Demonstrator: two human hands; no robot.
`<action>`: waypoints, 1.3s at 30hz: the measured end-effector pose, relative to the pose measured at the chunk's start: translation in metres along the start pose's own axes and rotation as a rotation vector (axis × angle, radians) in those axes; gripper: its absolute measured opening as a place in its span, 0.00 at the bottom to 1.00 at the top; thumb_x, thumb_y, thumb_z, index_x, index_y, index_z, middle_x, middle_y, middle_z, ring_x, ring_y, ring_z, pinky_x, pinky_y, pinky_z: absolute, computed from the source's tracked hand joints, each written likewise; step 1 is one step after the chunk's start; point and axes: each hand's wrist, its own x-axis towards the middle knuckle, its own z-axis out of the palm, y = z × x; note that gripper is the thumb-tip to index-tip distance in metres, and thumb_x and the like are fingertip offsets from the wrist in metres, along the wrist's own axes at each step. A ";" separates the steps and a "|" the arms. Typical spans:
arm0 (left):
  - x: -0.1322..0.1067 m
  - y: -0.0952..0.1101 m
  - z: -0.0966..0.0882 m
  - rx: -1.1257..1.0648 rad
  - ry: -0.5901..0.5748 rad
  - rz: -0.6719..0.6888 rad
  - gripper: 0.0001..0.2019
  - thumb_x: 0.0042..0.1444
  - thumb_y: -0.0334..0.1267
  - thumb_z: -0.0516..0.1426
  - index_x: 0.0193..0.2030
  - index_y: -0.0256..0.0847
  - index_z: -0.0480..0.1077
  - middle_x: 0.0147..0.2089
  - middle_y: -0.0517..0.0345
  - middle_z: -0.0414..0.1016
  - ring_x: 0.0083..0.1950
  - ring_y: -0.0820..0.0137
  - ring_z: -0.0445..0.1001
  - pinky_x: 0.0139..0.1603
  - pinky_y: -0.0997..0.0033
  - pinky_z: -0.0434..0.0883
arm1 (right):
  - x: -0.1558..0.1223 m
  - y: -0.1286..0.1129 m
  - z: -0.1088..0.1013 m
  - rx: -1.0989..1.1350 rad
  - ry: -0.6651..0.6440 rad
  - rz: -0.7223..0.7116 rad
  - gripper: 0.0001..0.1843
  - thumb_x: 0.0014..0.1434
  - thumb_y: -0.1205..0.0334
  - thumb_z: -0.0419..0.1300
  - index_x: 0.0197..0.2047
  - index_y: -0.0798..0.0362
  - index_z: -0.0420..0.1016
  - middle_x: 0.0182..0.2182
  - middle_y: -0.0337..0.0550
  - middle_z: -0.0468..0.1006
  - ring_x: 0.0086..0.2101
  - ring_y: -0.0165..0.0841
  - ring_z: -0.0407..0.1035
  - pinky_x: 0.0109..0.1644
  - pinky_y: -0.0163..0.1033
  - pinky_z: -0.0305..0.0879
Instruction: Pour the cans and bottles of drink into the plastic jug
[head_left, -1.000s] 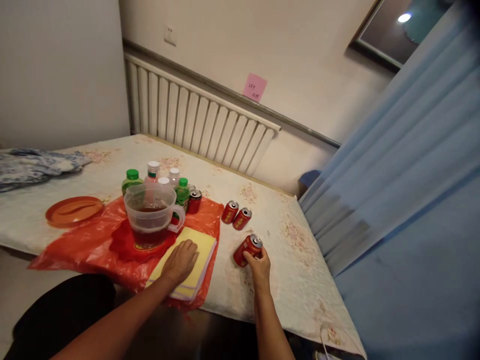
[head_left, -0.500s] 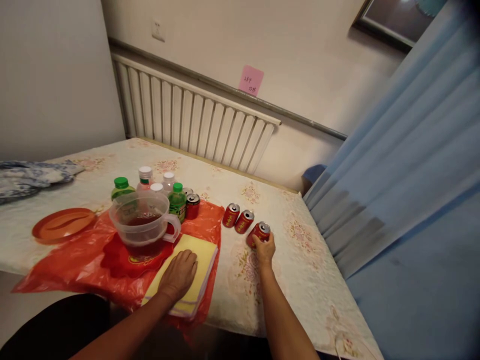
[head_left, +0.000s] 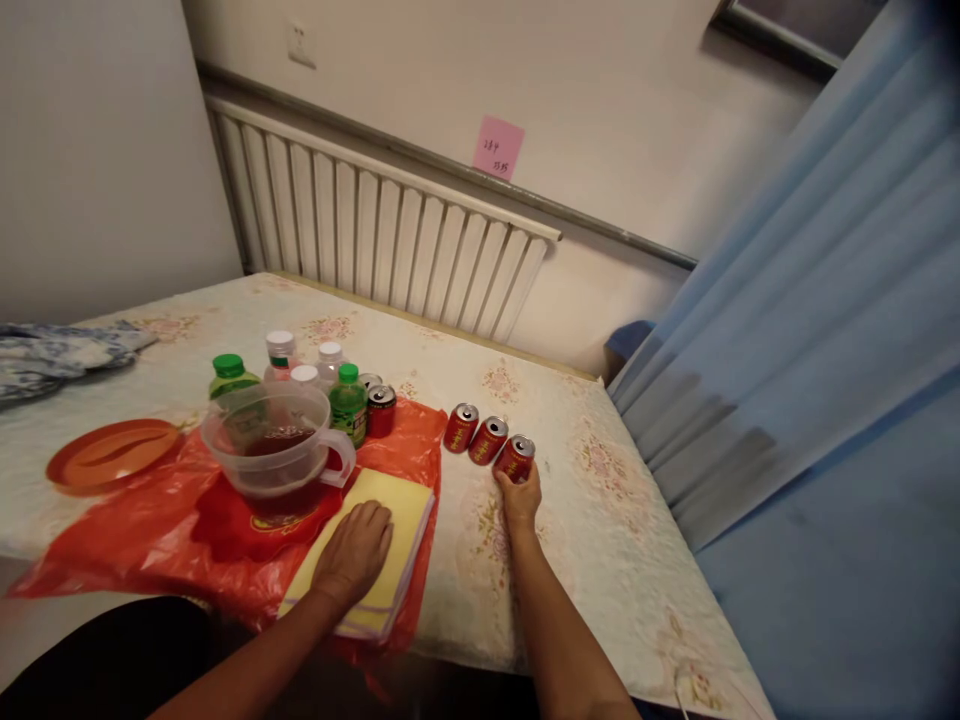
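My right hand (head_left: 520, 497) grips the lower part of a red drink can (head_left: 515, 458), which stands upright at the near end of a short row. Beside it in the row are a middle red can (head_left: 489, 440) and a far-left red can (head_left: 461, 428), both upright with silver tops. My left hand (head_left: 354, 555) lies flat on a stack of yellow paper (head_left: 401, 500), fingers stretched out and holding nothing. Left of the paper, a clear plastic jug (head_left: 262, 465) with dark liquid stands on a red scalloped plate (head_left: 217, 530).
A red plastic sheet (head_left: 105, 540) lies under the jug and paper. Behind the jug stand green-capped bottles (head_left: 349, 405), white-capped bottles and a dark-topped can (head_left: 381, 412). An orange lid (head_left: 112, 455) lies left. A blue curtain (head_left: 810, 330) hangs right; a radiator (head_left: 375, 220) is behind.
My right hand has moved the nearest can slightly left and away from me, closer to the middle can. My left hand stays on the paper. The view has shifted a little.
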 end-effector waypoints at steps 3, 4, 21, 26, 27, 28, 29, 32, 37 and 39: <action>0.000 -0.001 0.000 -0.009 0.000 0.002 0.09 0.65 0.34 0.47 0.40 0.40 0.69 0.41 0.50 0.70 0.45 0.60 0.69 0.50 0.59 0.66 | -0.006 0.008 -0.002 0.019 -0.035 -0.009 0.33 0.43 0.54 0.64 0.54 0.56 0.71 0.43 0.49 0.81 0.40 0.41 0.74 0.43 0.40 0.69; 0.000 -0.001 0.000 -0.010 -0.004 0.001 0.09 0.65 0.34 0.48 0.40 0.40 0.69 0.41 0.50 0.70 0.45 0.60 0.69 0.50 0.59 0.66 | -0.007 0.010 -0.003 0.022 -0.043 -0.009 0.34 0.43 0.54 0.63 0.54 0.56 0.71 0.43 0.50 0.81 0.40 0.41 0.75 0.42 0.40 0.69; 0.000 -0.003 0.003 -0.081 0.005 -0.018 0.09 0.65 0.35 0.47 0.40 0.42 0.68 0.41 0.51 0.71 0.45 0.61 0.69 0.51 0.58 0.66 | -0.007 0.006 -0.003 -0.020 -0.045 0.006 0.32 0.44 0.51 0.63 0.52 0.56 0.73 0.43 0.51 0.81 0.41 0.44 0.74 0.46 0.44 0.67; -0.001 -0.004 0.004 -0.074 -0.001 -0.017 0.09 0.66 0.35 0.46 0.41 0.41 0.67 0.41 0.51 0.71 0.46 0.60 0.69 0.52 0.58 0.67 | -0.006 0.004 -0.003 -0.031 -0.049 -0.007 0.27 0.45 0.52 0.62 0.48 0.56 0.75 0.40 0.50 0.82 0.39 0.42 0.74 0.43 0.41 0.66; -0.001 -0.004 0.005 -0.073 -0.001 -0.018 0.09 0.66 0.35 0.46 0.41 0.42 0.67 0.41 0.51 0.71 0.46 0.60 0.69 0.51 0.58 0.67 | -0.006 0.004 -0.003 -0.033 -0.048 -0.010 0.26 0.45 0.52 0.62 0.48 0.55 0.75 0.40 0.49 0.82 0.38 0.42 0.74 0.43 0.41 0.66; -0.001 -0.004 0.005 -0.071 -0.001 -0.019 0.09 0.66 0.35 0.46 0.41 0.42 0.67 0.41 0.51 0.71 0.46 0.60 0.69 0.51 0.58 0.67 | -0.005 0.004 -0.002 -0.035 -0.047 -0.014 0.26 0.45 0.52 0.62 0.48 0.55 0.75 0.40 0.49 0.82 0.38 0.42 0.74 0.43 0.41 0.66; -0.001 -0.004 0.005 -0.070 0.000 -0.019 0.09 0.66 0.35 0.46 0.41 0.42 0.67 0.41 0.51 0.71 0.45 0.60 0.69 0.51 0.58 0.67 | -0.005 0.004 -0.002 -0.037 -0.046 -0.016 0.26 0.45 0.52 0.62 0.48 0.55 0.75 0.40 0.49 0.82 0.38 0.42 0.73 0.43 0.41 0.66; -0.001 -0.004 0.005 -0.062 -0.004 -0.016 0.09 0.66 0.35 0.46 0.40 0.41 0.67 0.40 0.51 0.70 0.45 0.60 0.69 0.51 0.58 0.66 | -0.003 0.005 -0.002 -0.041 -0.048 -0.023 0.27 0.45 0.52 0.62 0.48 0.55 0.74 0.40 0.49 0.81 0.39 0.42 0.73 0.44 0.41 0.66; 0.000 -0.003 0.003 -0.057 0.001 -0.023 0.08 0.66 0.35 0.47 0.40 0.42 0.67 0.40 0.52 0.70 0.45 0.60 0.69 0.51 0.59 0.66 | -0.002 0.005 -0.002 -0.054 -0.048 -0.020 0.27 0.45 0.51 0.63 0.48 0.55 0.74 0.41 0.51 0.81 0.40 0.44 0.73 0.45 0.43 0.66; 0.000 -0.003 0.003 -0.058 0.003 -0.021 0.08 0.66 0.35 0.47 0.40 0.42 0.67 0.40 0.52 0.70 0.45 0.61 0.69 0.51 0.59 0.66 | -0.002 0.006 -0.002 -0.052 -0.048 -0.018 0.28 0.45 0.51 0.63 0.49 0.55 0.74 0.41 0.51 0.81 0.40 0.44 0.73 0.45 0.43 0.66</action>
